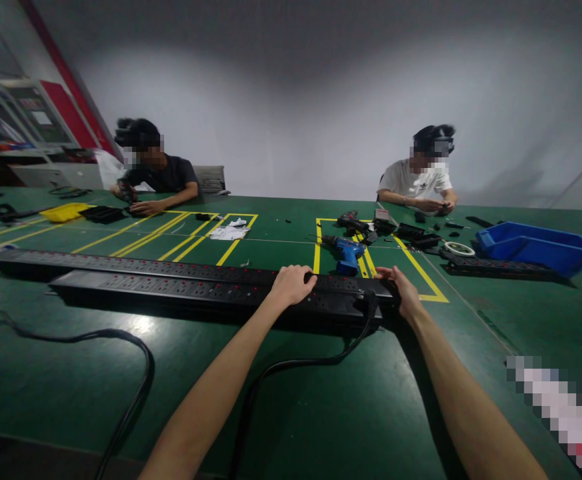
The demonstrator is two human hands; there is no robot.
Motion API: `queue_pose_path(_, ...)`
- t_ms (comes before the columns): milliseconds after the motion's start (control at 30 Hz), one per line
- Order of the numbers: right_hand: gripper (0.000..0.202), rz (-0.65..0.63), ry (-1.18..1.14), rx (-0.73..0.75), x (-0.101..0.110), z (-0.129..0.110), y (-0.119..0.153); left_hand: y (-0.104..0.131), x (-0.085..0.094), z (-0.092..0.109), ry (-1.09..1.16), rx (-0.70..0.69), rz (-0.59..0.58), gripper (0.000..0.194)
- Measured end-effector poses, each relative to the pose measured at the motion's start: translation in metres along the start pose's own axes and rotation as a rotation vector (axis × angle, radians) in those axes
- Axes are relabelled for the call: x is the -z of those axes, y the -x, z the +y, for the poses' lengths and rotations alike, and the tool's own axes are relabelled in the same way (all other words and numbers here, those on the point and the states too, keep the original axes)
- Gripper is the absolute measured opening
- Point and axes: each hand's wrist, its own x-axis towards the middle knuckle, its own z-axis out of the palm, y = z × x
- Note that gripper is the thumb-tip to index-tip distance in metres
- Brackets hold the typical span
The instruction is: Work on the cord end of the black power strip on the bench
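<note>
Two long black socket strips with small red marks lie side by side across the green table: a rear strip (135,263) and a front strip (161,287). My left hand (293,285) rests on the strips right of their middle, fingers curled over the rear one. At their right end, my right hand (403,292) is closed around the end of the rear strip, thumb and fingers partly hidden. A black cable (315,362) leaves the front strip near its right end and runs down toward the table's front edge.
Behind the strips lie a blue drill (348,253), white papers (229,230) and black parts. A blue bin (535,243) and tape roll (459,249) are at right. Another cable (105,335) curves at left. Two people (171,175) (415,179) sit across the table (195,393).
</note>
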Motion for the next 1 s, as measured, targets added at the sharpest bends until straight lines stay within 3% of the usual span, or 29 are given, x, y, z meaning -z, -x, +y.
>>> queue_pose_path(267, 0.035, 0.021, 0.036, 0.015, -0.002, 0.003, -0.002, 0.000, -0.004, 0.001, -0.031, 0.066, 0.036, 0.043)
queue_pose_path(500, 0.037, -0.045, 0.082, 0.064, -0.021, 0.017, -0.011, 0.002, -0.008, 0.000, -0.128, 0.261, 0.076, 0.045)
queue_pose_path(1000, 0.037, -0.037, 0.086, 0.099, -0.024, 0.018, -0.012, 0.005, -0.006, 0.003, -0.136, 0.281, 0.090, 0.045)
